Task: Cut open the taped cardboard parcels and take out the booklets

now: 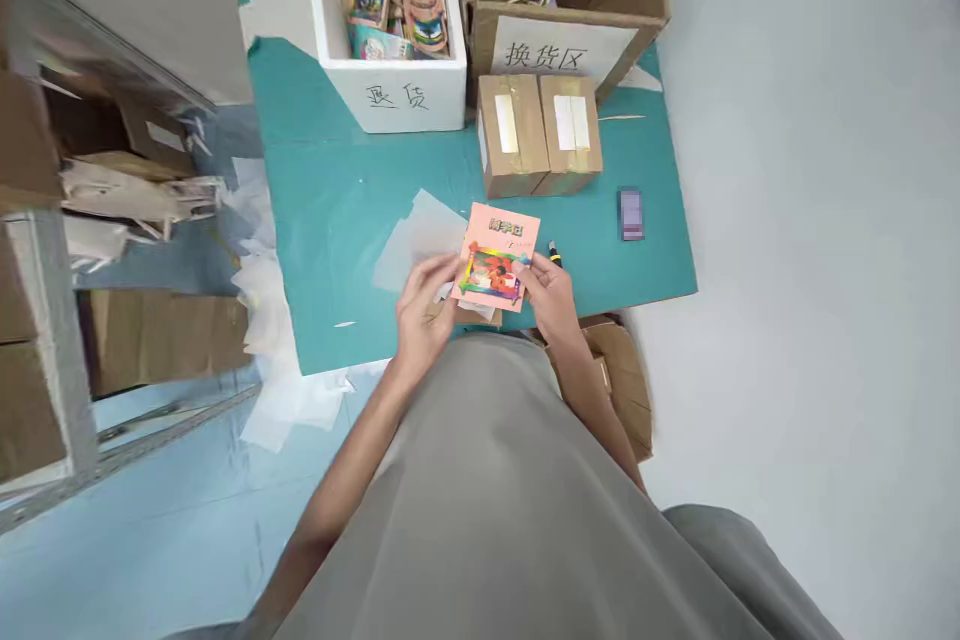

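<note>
Surface (330, 180), green: the near edge runs just in front of my torso, and a bare stretch spans the left side. White box (412, 110) and open cardboard box (645, 15) bound the far side; two taped cartons (517, 178) stand before the latter. Pink booklet (491, 235), cover upward near the near edge, lies between my two narrowed grips: my left grip (424, 312) holds its left side, my right grip (553, 300) its right, thumb over the cover.
</note>
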Motion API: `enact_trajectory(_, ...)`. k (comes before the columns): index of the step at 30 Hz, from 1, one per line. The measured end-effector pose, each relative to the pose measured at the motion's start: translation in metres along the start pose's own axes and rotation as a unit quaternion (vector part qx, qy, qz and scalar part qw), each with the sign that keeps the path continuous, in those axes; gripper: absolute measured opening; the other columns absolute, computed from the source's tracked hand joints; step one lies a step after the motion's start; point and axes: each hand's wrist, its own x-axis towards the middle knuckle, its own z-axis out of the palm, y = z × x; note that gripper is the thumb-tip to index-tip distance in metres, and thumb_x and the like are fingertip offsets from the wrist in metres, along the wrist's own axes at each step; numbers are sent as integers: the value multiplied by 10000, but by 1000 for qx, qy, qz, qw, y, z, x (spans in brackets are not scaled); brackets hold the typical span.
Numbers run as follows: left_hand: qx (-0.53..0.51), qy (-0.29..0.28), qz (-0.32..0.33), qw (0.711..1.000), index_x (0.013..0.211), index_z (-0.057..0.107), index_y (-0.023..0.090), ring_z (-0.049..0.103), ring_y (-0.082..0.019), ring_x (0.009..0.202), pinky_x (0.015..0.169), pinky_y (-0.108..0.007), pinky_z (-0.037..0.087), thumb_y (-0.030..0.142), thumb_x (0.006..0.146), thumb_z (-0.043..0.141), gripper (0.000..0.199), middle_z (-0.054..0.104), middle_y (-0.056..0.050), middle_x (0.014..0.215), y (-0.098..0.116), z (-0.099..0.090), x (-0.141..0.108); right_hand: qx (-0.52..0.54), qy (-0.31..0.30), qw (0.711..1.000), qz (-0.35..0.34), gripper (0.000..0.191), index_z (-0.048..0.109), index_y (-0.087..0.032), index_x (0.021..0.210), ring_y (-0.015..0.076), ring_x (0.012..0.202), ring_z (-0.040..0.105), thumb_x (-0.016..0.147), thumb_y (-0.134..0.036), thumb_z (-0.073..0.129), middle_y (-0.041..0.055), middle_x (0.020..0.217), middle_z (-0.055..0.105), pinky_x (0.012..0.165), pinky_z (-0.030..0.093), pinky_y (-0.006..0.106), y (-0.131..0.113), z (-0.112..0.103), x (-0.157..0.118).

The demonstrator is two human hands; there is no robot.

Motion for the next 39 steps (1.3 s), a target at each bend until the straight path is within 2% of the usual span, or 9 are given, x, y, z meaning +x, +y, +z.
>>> enact_trajectory(4, -136, -7, -174, 975, 1446, 679, 244, 762, -232, 1071, 978, -396, 606, 562, 995, 694, 553, 736, -137, 1353, -4, 0, -1, -25, -4, 999, -23, 562, 803, -247, 1160, 317, 1164, 754, 785, -661, 867, 51, 1188, 826, 1005, 649, 459, -3, -4, 2)
enact_trajectory(11, -249, -72, -340, 904, 1099, 829, 174, 782, -280, 1011, 894, -371, 630, 606, 741, 925, 570, 825, -109, 1060, -5, 8, -3, -51, -33, 998, -26, 537, 805, -249, 1154, 307, 1135, 765, 829, -677, 823, 56, 1172, 824, 995, 649, 466, 3, -9, 1)
enact_trajectory(15, -251, -48, -345, 903, 1065, 834, 176, 790, -254, 920, 831, -346, 637, 543, 677, 980, 554, 832, -92, 989, -9, 13, -6, -72, -26, 997, -29, 587, 771, -247, 1243, 307, 1157, 758, 850, -681, 798, 75, 1201, 814, 995, 647, 466, 13, -11, 3)
enact_trajectory(20, -193, 9, -300, 934, 1106, 843, 183, 790, -236, 962, 901, -353, 634, 523, 745, 944, 506, 836, -98, 1080, -12, 13, -8, -189, 98, 968, -130, 510, 758, -275, 1292, 289, 1268, 693, 924, -627, 737, 102, 1370, 740, 1053, 618, 449, 12, -8, 0)
enact_trajectory(24, -127, 34, -230, 964, 1180, 838, 191, 773, -300, 1127, 1037, -459, 614, 538, 825, 880, 498, 817, -102, 1198, -6, 16, -12, -215, 46, 964, -147, 392, 793, -292, 1226, 280, 1254, 704, 981, -576, 681, 80, 1323, 763, 1035, 628, 441, 6, 10, -12)
enact_trajectory(27, -42, -3, -136, 990, 1228, 829, 224, 741, -313, 1234, 1136, -502, 571, 496, 923, 795, 410, 788, -86, 1294, 6, 21, -18, -181, 5, 976, -119, 493, 743, -289, 1322, 282, 1220, 730, 912, -561, 779, 77, 1350, 754, 980, 652, 423, 10, 27, -21)
enact_trajectory(32, 66, -78, 7, 995, 1296, 796, 271, 715, -289, 1291, 1172, -485, 553, 405, 986, 732, 343, 729, -82, 1416, 18, 26, -21, -141, 49, 981, -121, 397, 760, -255, 1179, 239, 1031, 768, 963, -584, 709, 50, 1130, 806, 920, 649, 371, 16, 32, -22)
enact_trajectory(37, 30, 4, -116, 993, 1392, 721, 230, 696, -296, 1297, 1076, -471, 602, 531, 953, 756, 534, 702, -134, 1448, 10, 13, -8, -75, 25, 991, -104, 364, 773, -250, 1167, 266, 1144, 748, 990, -558, 694, 56, 1239, 799, 995, 622, 403, 2, 8, -15)
enact_trajectory(39, -52, -21, -200, 978, 1386, 722, 206, 696, -311, 1298, 1092, -481, 585, 583, 944, 749, 582, 717, -149, 1421, 8, 6, -3, -52, 2, 995, -80, 383, 770, -256, 1205, 278, 1192, 739, 978, -559, 713, 56, 1287, 790, 1036, 613, 431, -2, 1, -14)
